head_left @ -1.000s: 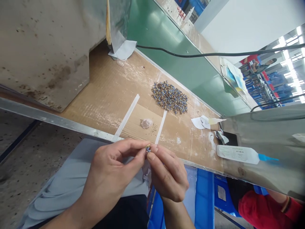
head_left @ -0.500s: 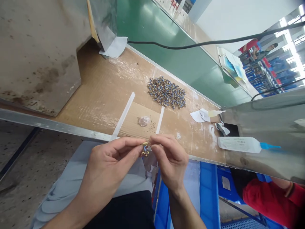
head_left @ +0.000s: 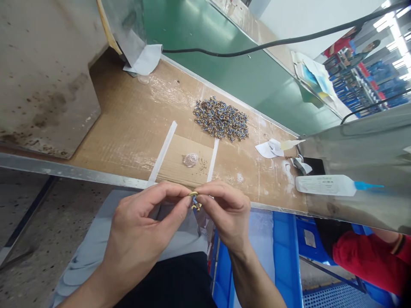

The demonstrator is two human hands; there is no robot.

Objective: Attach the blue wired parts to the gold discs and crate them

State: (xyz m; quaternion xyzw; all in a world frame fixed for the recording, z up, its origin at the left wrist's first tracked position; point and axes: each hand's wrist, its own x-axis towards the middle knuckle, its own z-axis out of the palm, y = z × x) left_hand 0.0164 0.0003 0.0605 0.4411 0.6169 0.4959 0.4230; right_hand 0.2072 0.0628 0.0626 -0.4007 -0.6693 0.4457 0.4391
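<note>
Between the fingertips of both hands is a tiny blue and yellow figure [head_left: 195,201] with dark parts, held just off the bench's front edge. My left hand [head_left: 150,218] pinches it from the left by its yellow top. From the other side, the thumb and forefinger of my right hand [head_left: 224,209] are closed at the same piece. Beyond the hands, a small clear dish [head_left: 191,160] sits on a cardboard piece [head_left: 173,154], with tiny specks scattered on its right. Farther back lies a heap of similar small blue and yellow figures [head_left: 221,119].
A white bottle with a blue nozzle [head_left: 326,185] lies at the right, near a pale nozzle [head_left: 289,144] on white paper. A stained metal housing [head_left: 48,81] stands at the left. A black cable [head_left: 224,54] hangs across the back. Blue crates and someone's red sleeve [head_left: 362,261] show lower right.
My right fingertips have come in from slightly apart to meet the figure beside my left fingers. The whole view has shifted a little.
</note>
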